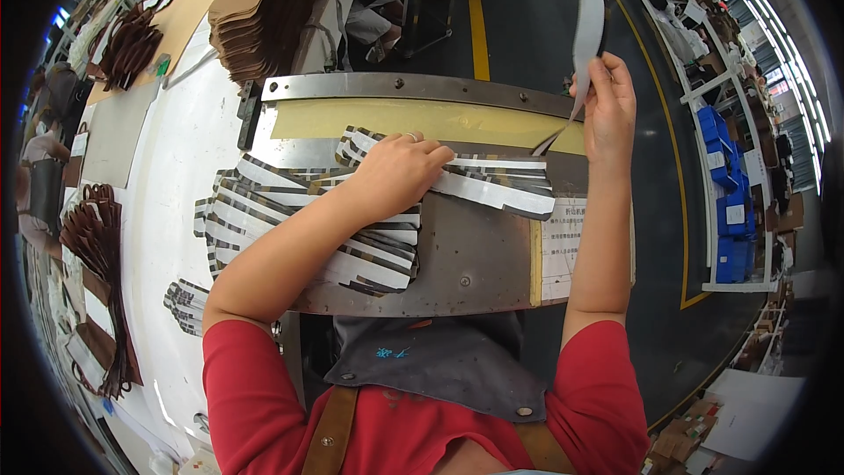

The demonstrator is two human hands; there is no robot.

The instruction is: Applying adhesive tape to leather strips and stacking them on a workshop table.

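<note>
My right hand [610, 102], raised at the right end of the metal plate, grips a long pale strip [588, 20] that runs upward, with a dark-edged tail hanging below the fingers. Palm down, my left hand [405, 171] rests on a small stack of white-and-dark strips [501, 194] on the metal work plate [475, 257]. Whether its fingers pinch one of them is hidden. Under and beside my left forearm lies a larger fanned pile of similar strips [382, 264]. A smaller bundle of strips [188, 303] is left of my left elbow.
A metal bar [395, 84] with screws edges the plate's far side, beside yellow film [369, 120]. Brown stacked pieces [244, 26] stand on the table at upper left. Brown handled bundles [99, 231] lie further left. A shelf with blue bins [732, 211] stands right. Another person sits beyond the bar.
</note>
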